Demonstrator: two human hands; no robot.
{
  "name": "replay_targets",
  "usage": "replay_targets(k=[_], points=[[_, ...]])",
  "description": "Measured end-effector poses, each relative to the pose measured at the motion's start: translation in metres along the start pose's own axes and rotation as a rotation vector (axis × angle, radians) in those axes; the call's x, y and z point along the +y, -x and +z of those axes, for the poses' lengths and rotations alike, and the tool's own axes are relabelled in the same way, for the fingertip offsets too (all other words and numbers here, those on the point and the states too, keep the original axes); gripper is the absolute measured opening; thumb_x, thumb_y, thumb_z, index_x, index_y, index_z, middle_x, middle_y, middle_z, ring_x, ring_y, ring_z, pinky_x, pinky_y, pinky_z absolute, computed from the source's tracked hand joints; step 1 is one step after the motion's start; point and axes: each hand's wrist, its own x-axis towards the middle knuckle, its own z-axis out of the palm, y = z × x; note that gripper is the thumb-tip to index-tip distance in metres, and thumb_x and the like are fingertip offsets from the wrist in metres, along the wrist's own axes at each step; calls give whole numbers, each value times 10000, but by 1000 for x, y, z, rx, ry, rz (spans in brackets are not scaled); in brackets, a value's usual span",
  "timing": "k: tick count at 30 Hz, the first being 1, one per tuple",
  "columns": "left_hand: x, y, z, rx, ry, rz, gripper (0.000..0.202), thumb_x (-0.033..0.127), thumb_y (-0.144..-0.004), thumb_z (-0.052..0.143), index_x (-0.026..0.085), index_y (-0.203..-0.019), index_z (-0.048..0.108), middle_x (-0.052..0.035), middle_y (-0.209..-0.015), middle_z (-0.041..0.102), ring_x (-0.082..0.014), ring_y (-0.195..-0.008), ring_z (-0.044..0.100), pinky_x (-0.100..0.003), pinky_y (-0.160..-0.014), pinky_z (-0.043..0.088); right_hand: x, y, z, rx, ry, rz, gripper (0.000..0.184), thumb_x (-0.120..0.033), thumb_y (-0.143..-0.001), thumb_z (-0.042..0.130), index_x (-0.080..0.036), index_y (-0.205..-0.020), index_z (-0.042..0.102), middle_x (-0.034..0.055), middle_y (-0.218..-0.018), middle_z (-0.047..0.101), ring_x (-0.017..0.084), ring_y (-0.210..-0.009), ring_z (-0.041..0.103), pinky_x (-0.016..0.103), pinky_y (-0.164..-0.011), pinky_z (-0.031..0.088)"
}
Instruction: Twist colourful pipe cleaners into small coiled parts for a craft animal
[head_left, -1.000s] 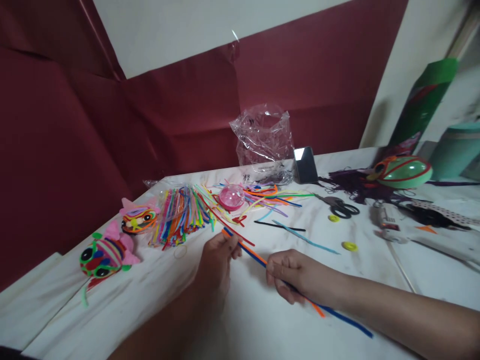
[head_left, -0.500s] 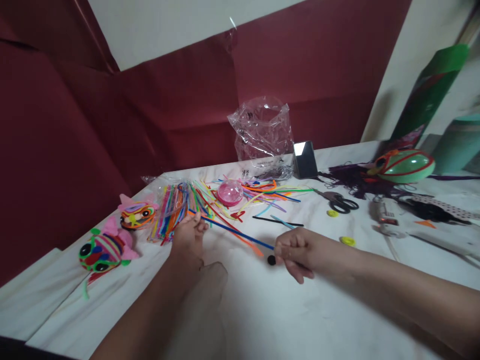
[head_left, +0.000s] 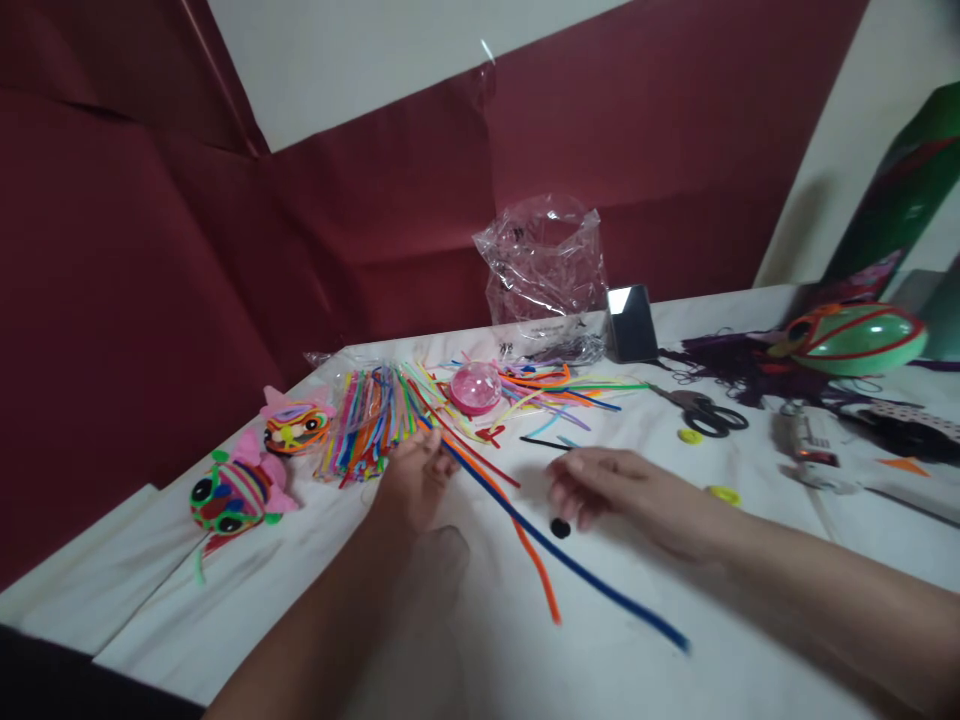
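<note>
My left hand is closed in a pinch on a long blue pipe cleaner, whose free end slants down across the table to the right. An orange pipe cleaner runs out beneath it from the same hand; I cannot tell if the fingers also grip that one. A red pipe cleaner lies close by. My right hand, slightly blurred, has loosely bent fingers with nothing visible in them. It hovers beside a black pipe cleaner and above a small black disc.
Behind my left hand lies a packet of coloured pipe cleaners, with a pink dome beside it. Two decorated fish sit at left. Scissors, yellow discs, a glue gun and a green balloon are at right.
My right hand has let go of the blue pipe cleaner, whose end now reaches down to the right. The orange one extends further toward me. The view has turned slightly left.
</note>
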Motion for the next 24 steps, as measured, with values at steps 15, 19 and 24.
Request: replay_targets(k=[15, 19, 24], points=[[-25, 24, 13, 11, -315, 29, 198, 316, -696, 621, 129, -652, 573, 6, -553, 542, -76, -470, 462, -199, -479, 342, 25, 3, 26, -135, 86, 200, 423, -576, -757, 432, -164, -666, 457, -43, -493, 506, 48, -318, 389, 171, -316, 299], [-21, 22, 13, 59, -296, 61, 215, 324, -671, 636, 124, -634, 569, -4, -571, 561, -72, -468, 468, -197, -480, 356, 25, 4, 22, -75, 345, 99, 401, -509, -798, 417, -160, -607, 463, -65, -452, 383, 40, -381, 290, 173, -372, 233], [-19, 16, 9, 118, -247, 78, 217, 295, -648, 662, 137, -598, 521, 16, -558, 549, -70, -468, 470, -195, -476, 370, 19, 8, 21, -15, 580, -60, 301, -388, -829, 411, -156, -725, 572, -24, -576, 445, 80, -541, 375, 194, -497, 303]])
